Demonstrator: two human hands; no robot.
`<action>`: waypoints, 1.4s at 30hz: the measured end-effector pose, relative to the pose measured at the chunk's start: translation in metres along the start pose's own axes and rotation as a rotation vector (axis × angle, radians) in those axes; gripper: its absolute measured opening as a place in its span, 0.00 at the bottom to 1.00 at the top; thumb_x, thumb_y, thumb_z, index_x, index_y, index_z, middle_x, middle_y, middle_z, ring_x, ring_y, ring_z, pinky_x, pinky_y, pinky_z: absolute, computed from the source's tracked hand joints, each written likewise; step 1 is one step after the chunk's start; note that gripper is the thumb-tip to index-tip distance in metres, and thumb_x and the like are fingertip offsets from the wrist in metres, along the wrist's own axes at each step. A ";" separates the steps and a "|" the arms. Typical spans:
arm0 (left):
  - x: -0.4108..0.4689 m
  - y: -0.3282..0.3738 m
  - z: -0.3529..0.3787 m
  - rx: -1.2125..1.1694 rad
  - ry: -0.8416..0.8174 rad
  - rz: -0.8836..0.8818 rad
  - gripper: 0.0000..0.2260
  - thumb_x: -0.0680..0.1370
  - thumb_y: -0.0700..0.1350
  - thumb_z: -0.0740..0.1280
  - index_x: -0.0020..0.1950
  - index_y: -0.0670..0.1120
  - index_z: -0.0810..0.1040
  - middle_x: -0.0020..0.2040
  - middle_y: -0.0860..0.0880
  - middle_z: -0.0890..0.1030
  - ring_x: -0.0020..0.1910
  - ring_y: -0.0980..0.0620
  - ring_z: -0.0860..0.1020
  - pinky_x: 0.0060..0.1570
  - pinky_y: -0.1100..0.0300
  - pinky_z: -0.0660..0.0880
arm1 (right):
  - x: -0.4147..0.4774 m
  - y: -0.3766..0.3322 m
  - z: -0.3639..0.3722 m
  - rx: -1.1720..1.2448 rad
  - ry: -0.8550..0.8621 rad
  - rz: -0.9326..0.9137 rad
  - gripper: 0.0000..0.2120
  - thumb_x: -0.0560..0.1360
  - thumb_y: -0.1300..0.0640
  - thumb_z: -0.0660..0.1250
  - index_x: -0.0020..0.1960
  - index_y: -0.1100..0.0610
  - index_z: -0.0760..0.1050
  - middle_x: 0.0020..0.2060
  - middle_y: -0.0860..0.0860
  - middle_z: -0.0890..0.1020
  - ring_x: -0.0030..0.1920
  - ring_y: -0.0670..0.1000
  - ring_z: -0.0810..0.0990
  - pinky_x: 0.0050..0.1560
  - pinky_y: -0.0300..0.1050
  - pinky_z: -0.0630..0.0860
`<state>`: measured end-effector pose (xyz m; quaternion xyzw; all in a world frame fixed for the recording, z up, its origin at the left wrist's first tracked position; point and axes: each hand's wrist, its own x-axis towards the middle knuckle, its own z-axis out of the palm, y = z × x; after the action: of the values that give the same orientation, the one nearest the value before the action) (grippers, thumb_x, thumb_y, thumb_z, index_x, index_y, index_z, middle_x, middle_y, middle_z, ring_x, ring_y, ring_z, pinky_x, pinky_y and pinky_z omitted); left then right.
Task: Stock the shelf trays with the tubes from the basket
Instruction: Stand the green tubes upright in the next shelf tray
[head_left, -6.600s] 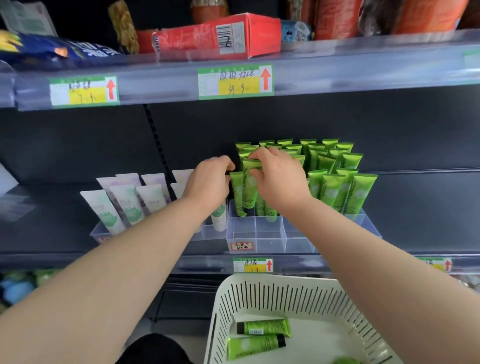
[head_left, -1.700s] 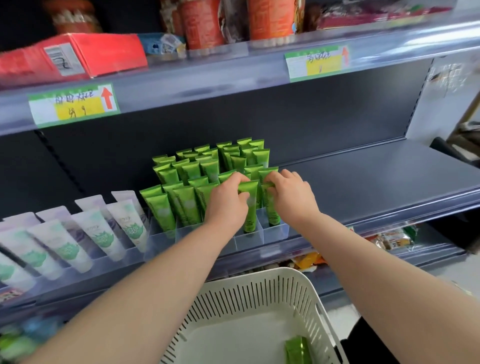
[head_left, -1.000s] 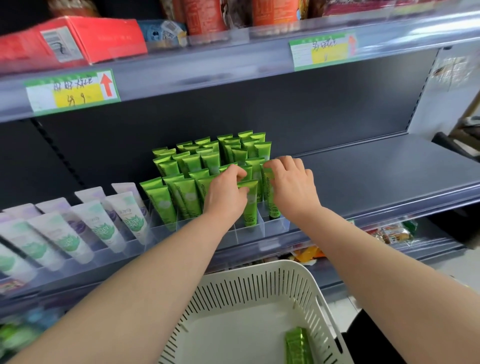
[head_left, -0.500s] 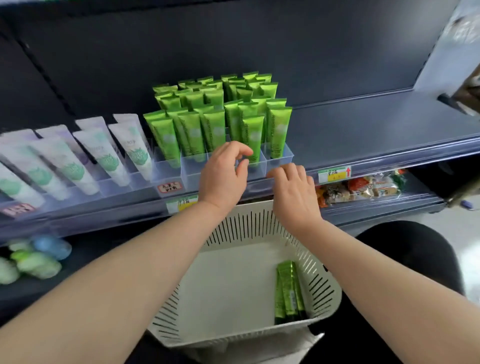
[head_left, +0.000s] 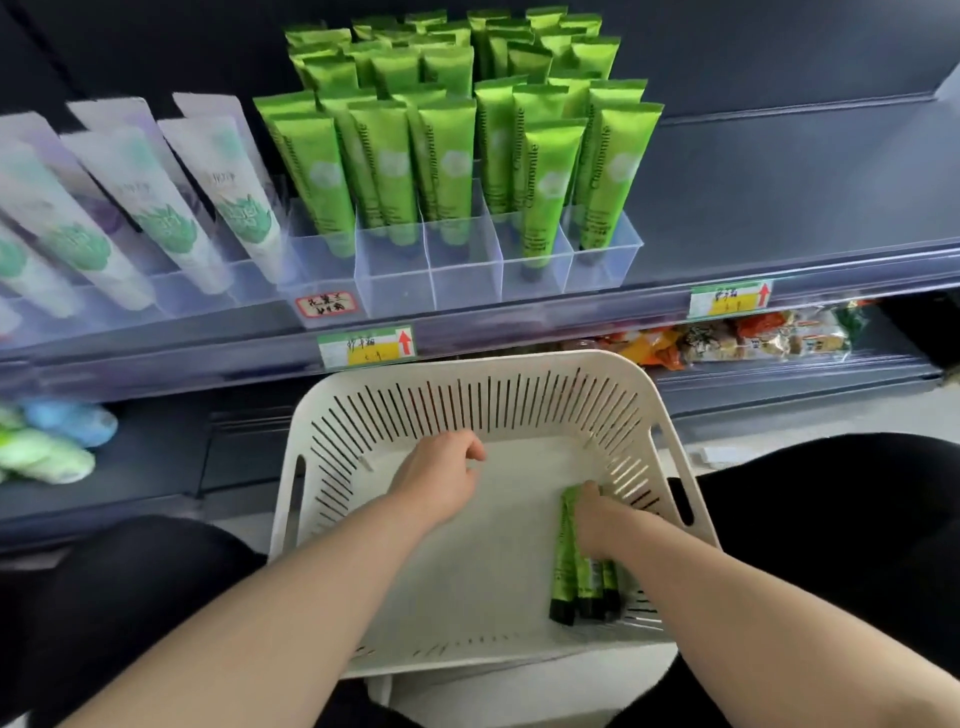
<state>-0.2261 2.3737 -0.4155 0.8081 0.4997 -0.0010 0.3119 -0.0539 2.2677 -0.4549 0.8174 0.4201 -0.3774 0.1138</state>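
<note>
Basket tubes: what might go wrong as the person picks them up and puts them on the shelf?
1. The right hand lies over several tubes at once; one might slip back into the basket.
2. The standing tubes lean close together in the tray; pushing new ones into the front slots could tip them.

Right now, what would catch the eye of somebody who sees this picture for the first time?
The block of upright green tubes in the clear tray stands out first. Below it, in the white basket, the right hand grips the few lying tubes, while the left hand hovers empty.
</note>
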 end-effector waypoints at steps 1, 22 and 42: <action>0.001 -0.004 0.004 -0.005 -0.022 -0.010 0.09 0.78 0.41 0.64 0.55 0.51 0.78 0.54 0.51 0.79 0.51 0.51 0.78 0.51 0.56 0.76 | 0.002 -0.001 0.006 -0.004 -0.035 0.011 0.26 0.78 0.61 0.59 0.73 0.63 0.55 0.67 0.64 0.68 0.66 0.63 0.69 0.65 0.54 0.68; -0.009 -0.077 0.033 0.181 -0.249 -0.233 0.17 0.75 0.38 0.65 0.62 0.49 0.74 0.60 0.48 0.76 0.58 0.48 0.75 0.56 0.56 0.73 | 0.016 -0.031 0.019 0.000 0.018 -0.150 0.16 0.76 0.63 0.58 0.62 0.56 0.73 0.57 0.55 0.77 0.55 0.56 0.77 0.54 0.47 0.75; -0.012 -0.085 0.054 0.648 -0.376 0.169 0.16 0.73 0.44 0.69 0.60 0.46 0.72 0.58 0.47 0.74 0.57 0.46 0.72 0.52 0.51 0.73 | 0.038 -0.046 0.008 -0.402 0.127 -0.306 0.24 0.70 0.49 0.72 0.64 0.48 0.70 0.58 0.51 0.73 0.61 0.55 0.65 0.59 0.50 0.64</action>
<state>-0.2841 2.3628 -0.4977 0.8890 0.3391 -0.2811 0.1255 -0.0800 2.3152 -0.4814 0.7271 0.6120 -0.2470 0.1890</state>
